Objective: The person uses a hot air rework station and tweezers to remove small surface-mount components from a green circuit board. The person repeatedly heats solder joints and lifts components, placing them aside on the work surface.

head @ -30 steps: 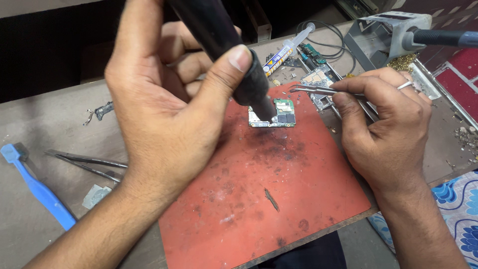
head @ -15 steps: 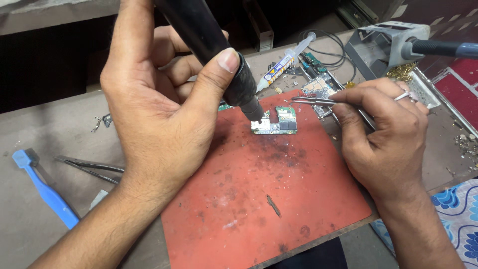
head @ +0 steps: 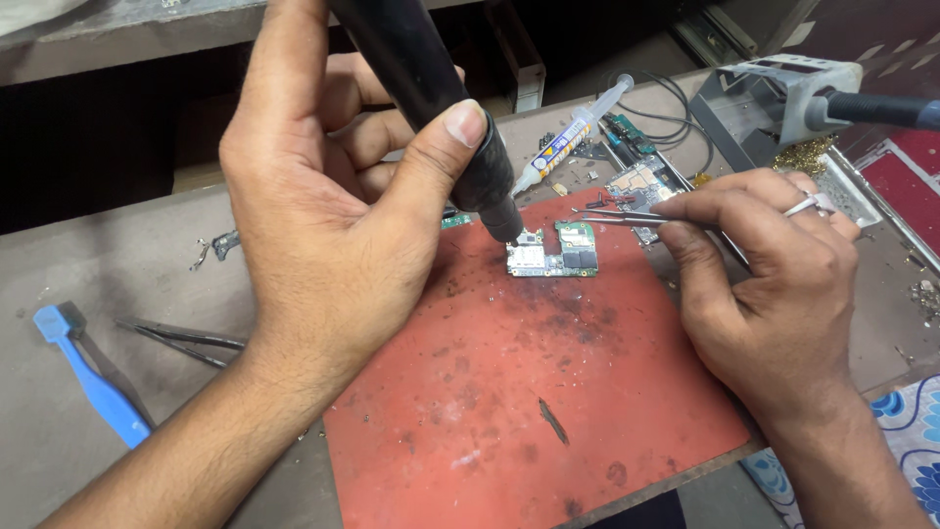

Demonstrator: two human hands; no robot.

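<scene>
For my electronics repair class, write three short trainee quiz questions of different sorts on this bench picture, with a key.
1. True or false: the left hand holds the black hot-air nozzle tool over the small circuit board.
2. What does the right hand hold? A tweezers B syringe C blue brush
3. Fill in: the board lies on a ___ mat.

Key: 1 true; 2 A, the tweezers; 3 red.

Even soft daylight, faint shadows, sharp focus, dark background
</scene>
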